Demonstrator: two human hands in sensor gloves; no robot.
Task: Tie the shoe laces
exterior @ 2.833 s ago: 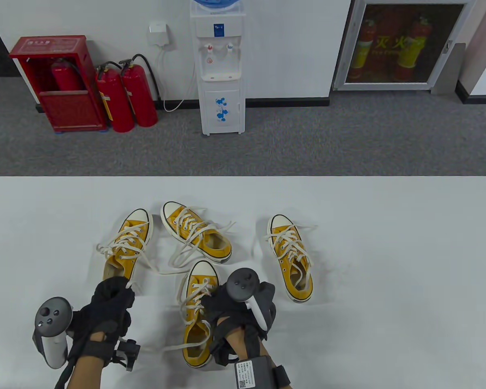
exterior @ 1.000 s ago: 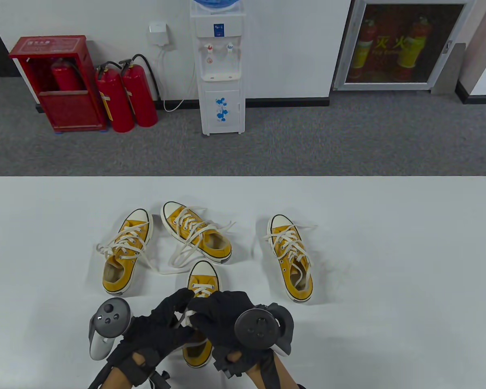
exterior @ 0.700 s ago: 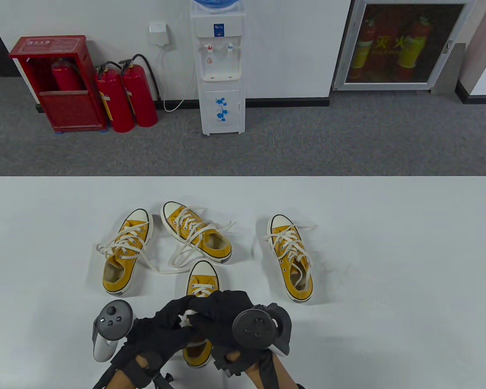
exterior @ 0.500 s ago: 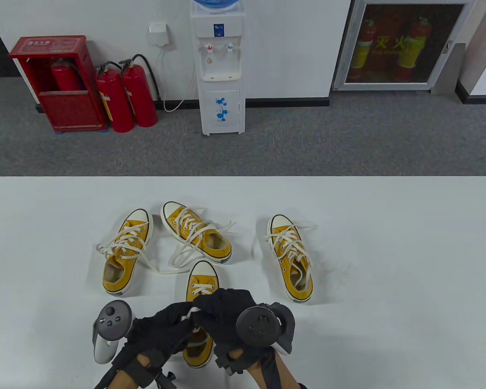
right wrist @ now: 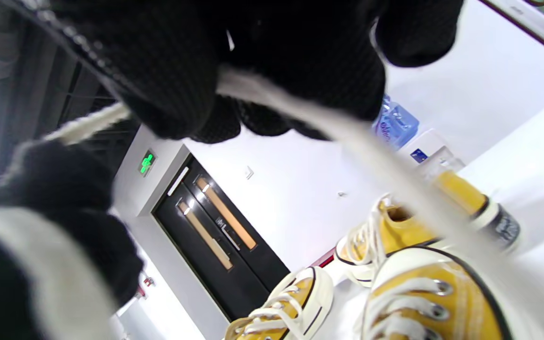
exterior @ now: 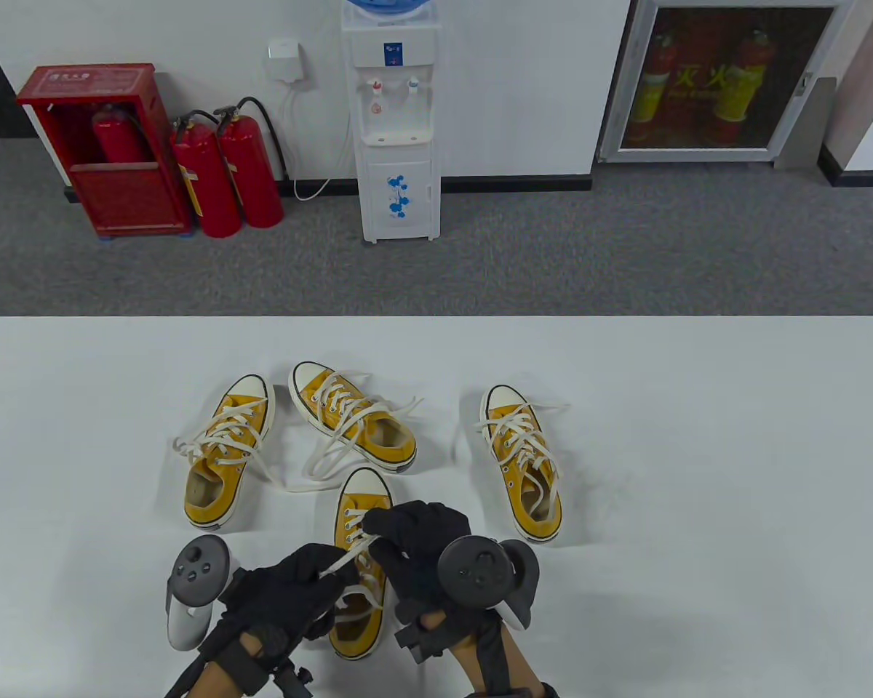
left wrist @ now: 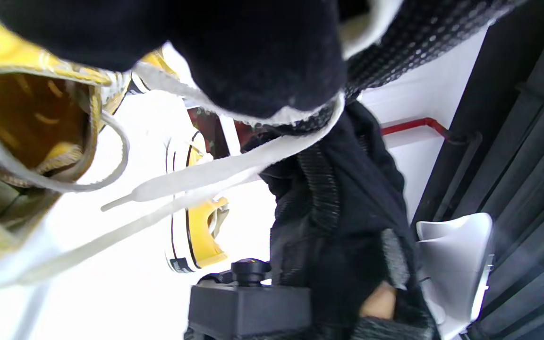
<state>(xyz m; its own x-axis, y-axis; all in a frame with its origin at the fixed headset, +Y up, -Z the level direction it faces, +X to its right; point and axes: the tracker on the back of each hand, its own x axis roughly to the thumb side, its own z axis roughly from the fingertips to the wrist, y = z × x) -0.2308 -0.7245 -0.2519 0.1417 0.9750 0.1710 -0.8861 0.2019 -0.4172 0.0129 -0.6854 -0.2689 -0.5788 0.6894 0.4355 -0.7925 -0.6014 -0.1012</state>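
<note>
The near yellow sneaker [exterior: 359, 502] lies toe away from me at the table's front. Both black-gloved hands are over its laced part. My left hand [exterior: 327, 572] pinches one end of a white lace [exterior: 345, 558], and my right hand [exterior: 375, 526] pinches the same strand above the eyelets, so it runs taut between them. In the left wrist view the lace [left wrist: 234, 165] passes under my fingers [left wrist: 262, 61] beside the shoe's opening [left wrist: 26, 118]. The right wrist view shows my fingers [right wrist: 276, 61] curled round the lace [right wrist: 347, 137] above the toe cap [right wrist: 442, 293].
Three more yellow sneakers with loose laces lie farther back: one at the left [exterior: 225, 451], one in the middle [exterior: 353, 422], one at the right [exterior: 524, 465]. A loose lace [exterior: 291, 486] trails towards the near shoe. The white table [exterior: 698, 509] stretches right.
The hands were bunched together over the near shoe's laces; now they have drawn apart, the right forward and the left back, stretching a lace between them.
</note>
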